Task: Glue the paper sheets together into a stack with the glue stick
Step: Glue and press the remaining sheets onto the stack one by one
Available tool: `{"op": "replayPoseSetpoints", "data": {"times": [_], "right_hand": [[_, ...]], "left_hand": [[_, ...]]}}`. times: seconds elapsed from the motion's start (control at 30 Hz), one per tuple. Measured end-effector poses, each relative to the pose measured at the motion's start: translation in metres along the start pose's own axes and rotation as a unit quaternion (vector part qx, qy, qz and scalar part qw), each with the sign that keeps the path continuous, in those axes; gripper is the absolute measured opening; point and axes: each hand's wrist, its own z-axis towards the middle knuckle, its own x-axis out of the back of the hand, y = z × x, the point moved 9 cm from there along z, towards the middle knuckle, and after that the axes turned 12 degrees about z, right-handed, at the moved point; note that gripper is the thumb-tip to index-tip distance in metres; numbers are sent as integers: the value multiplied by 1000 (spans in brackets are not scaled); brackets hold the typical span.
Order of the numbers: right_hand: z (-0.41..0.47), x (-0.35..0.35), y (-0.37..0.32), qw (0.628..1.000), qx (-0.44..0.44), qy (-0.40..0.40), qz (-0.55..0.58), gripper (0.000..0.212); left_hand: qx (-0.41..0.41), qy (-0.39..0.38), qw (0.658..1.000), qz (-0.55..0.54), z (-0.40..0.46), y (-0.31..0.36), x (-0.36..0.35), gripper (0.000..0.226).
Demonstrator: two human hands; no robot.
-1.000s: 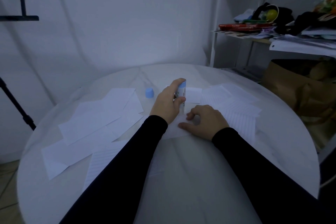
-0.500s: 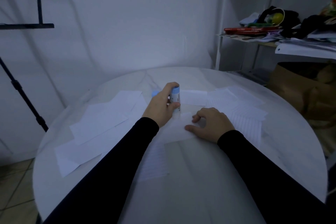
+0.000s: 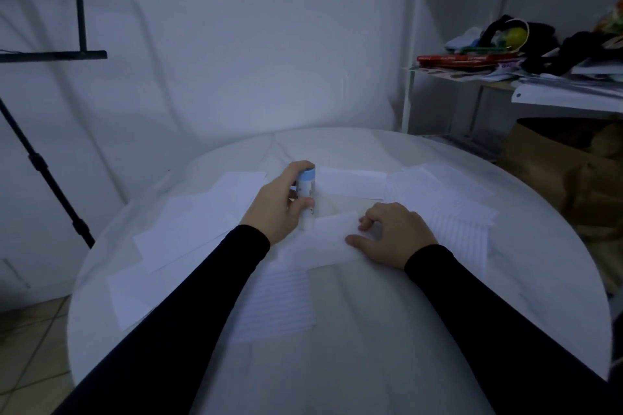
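Gripping the glue stick (image 3: 307, 196) upright, the left hand (image 3: 277, 205) wraps its fingers and thumb round the barrel, whose lower tip meets the far left corner of a small paper sheet (image 3: 332, 238). The right hand (image 3: 392, 233) holds nothing, pinning that sheet's right edge with thumb and curled fingertips. More loose sheets (image 3: 202, 219) fan left and right of the glue stick; bare round table (image 3: 387, 347) lies nearer the person.

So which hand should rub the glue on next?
Left, probably. The left hand already grips the glue stick, tip down at the sheet, while the right hand pins that sheet flat.
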Motion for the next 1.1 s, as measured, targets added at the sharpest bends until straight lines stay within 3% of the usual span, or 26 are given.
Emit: {"op": "replayPoseSetpoints", "data": {"times": [0.53,0.63,0.77,0.97,1.1], "right_hand": [[-2,1,-3,1000,12,9,9,29],[-3,2,-3,1000,11,7,0,30],[-3,7,-1,999,-6,23,-31,33],[-2,13,6,995,-39,33,-86,38],[1,11,12,999,-41,-1,-6,30]], "left_hand": [[25,3,1000,-8,-19,-30,29,47],[45,65,995,-60,-19,-31,43,51],[99,180,963,-175,-20,-37,63,55],[104,179,957,-203,-13,-24,49,60],[79,133,964,-214,-7,-6,25,60]]}}
